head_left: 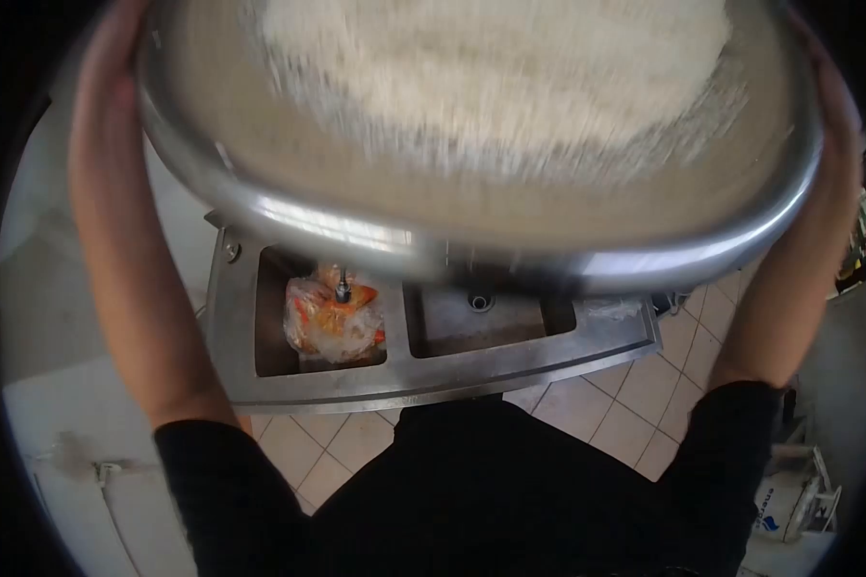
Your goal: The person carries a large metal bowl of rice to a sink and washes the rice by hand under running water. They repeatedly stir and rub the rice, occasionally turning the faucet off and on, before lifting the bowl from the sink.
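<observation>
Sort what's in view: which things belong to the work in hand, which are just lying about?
In hand: metal basin, held at its sides by left hand and right hand; white grains in it.
Lying about: double sink below; orange plastic bag in its left compartment; white sack on the floor.

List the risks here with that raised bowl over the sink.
1. The bowl is tilted and blurred, so the white grains may spill over its rim onto the tiled floor.
2. Only the left hand and right hand press its sides; the smooth metal might slip.
3. Spilled grains could land on the bag in the left basin of the sink.
</observation>
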A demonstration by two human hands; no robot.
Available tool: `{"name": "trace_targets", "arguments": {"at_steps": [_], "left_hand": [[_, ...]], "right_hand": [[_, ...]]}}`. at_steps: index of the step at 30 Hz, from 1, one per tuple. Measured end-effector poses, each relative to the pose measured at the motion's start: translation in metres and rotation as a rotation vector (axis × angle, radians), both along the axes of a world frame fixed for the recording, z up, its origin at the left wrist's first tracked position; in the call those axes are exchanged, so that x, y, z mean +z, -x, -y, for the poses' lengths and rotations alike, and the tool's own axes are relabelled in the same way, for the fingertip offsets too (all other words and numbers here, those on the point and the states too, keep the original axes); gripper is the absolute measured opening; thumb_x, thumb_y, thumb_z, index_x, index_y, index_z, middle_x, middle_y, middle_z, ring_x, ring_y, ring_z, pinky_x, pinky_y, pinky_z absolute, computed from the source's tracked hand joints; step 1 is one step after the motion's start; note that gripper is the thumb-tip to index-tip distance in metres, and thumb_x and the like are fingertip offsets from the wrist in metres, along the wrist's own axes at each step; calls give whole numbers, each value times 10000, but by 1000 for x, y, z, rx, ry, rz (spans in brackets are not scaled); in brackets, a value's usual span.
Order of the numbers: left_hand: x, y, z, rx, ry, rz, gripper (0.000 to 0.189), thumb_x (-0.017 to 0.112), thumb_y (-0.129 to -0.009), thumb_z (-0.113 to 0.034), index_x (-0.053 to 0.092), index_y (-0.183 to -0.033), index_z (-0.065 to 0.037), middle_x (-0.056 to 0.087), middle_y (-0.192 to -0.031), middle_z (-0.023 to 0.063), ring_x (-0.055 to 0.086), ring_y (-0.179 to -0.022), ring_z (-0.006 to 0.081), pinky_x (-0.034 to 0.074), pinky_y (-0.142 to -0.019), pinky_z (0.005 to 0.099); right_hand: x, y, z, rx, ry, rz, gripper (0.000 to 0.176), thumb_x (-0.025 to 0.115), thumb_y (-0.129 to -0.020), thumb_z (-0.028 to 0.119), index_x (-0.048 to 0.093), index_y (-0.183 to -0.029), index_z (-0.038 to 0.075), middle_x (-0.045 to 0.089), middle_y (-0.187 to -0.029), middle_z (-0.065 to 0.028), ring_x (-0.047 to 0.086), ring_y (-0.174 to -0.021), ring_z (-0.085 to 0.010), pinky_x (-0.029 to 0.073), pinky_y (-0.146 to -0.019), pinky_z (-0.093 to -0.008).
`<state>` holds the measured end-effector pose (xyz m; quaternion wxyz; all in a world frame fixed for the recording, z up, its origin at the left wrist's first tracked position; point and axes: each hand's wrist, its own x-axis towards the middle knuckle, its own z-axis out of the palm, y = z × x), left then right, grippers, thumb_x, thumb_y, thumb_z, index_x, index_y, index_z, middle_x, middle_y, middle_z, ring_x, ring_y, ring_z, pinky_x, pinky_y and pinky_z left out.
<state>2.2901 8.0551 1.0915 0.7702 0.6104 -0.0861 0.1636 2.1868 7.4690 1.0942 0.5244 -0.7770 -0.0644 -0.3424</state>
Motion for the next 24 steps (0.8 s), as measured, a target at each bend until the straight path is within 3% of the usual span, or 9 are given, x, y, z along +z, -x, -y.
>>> {"name": "trace_targets", "arguments": {"at_steps": [3, 5, 7, 9, 13, 16, 18, 21, 24], "left_hand": [[-142, 37, 59, 100, 53, -80, 282, 572, -1029, -290, 694, -1097, -44, 699, -1097, 71, 644, -1041, 201, 515, -919, 355], [-292, 24, 28, 379, -1008, -190, 374, 617, -971, -309, 662, -1134, 24, 662, -1159, 196, 613, -1096, 305, 482, -954, 389], [-436, 40, 41, 335, -771, -238, 453, 666, -940, -371, 650, -1164, 22, 619, -1248, 245, 572, -1161, 355, 437, -998, 458], [-473, 80, 62, 96, -600, -662, 415, 677, -940, -312, 652, -1173, 30, 680, -1140, 188, 653, -1060, 291, 503, -906, 420], [-677, 104, 30, 48, -231, -863, 483, 702, -907, -292, 633, -1266, 23, 675, -1255, 175, 660, -1075, 295, 520, -918, 416], [-632, 100, 27, 65, -309, -783, 460, 675, -924, -303, 636, -1260, 10, 659, -1268, 171, 649, -1094, 283, 521, -914, 424], [-482, 98, 61, 26, 29, -929, 436, 586, -972, -305, 619, -1299, -18, 658, -1253, 154, 635, -1133, 285, 507, -958, 407], [-373, 39, 52, 30, -44, -521, 432, 593, -946, -425, 662, -1157, -55, 668, -1167, 122, 615, -1051, 262, 467, -945, 411], [-169, 46, 69, 121, -21, -186, 300, 585, -994, -318, 692, -996, -38, 684, -969, 57, 613, -927, 187, 473, -864, 355]], "right_hand": [[-148, -2, 20, -434, 33, -147, 611, 545, -964, 460, 588, -1310, -42, 642, -1251, -259, 586, -1246, -344, 440, -1058, -457], [-291, 14, 11, -640, 570, -623, 702, 561, -969, 556, 569, -1337, -41, 636, -1243, -301, 578, -1271, -366, 441, -1060, -473], [-419, 43, -32, -666, 266, -516, 634, 618, -967, 462, 585, -1290, -83, 631, -1250, -326, 625, -1186, -382, 482, -990, -428], [-479, 68, -42, -294, -258, -809, 635, 662, -938, 401, 582, -1304, -113, 692, -1169, -270, 672, -1075, -325, 512, -910, -418], [-514, 81, -64, -389, -106, -993, 606, 677, -904, 387, 637, -1209, -135, 709, -1120, -271, 689, -1043, -316, 523, -894, -416], [-594, 76, -37, -335, -258, -991, 602, 636, -927, 453, 666, -1222, -71, 706, -1184, -234, 675, -1090, -333, 514, -935, -414], [-536, 59, -30, -242, -121, -866, 541, 573, -974, 421, 671, -1224, -49, 714, -1164, -215, 673, -1061, -317, 511, -936, -418], [-409, 20, 2, -345, 368, -406, 504, 501, -1028, 417, 665, -1210, -23, 681, -1196, -210, 615, -1162, -328, 450, -1006, -436], [-166, 35, -52, -230, -345, -264, 483, 544, -1021, 397, 666, -1201, -35, 697, -1121, -151, 633, -1014, -246, 460, -938, -359]]}}
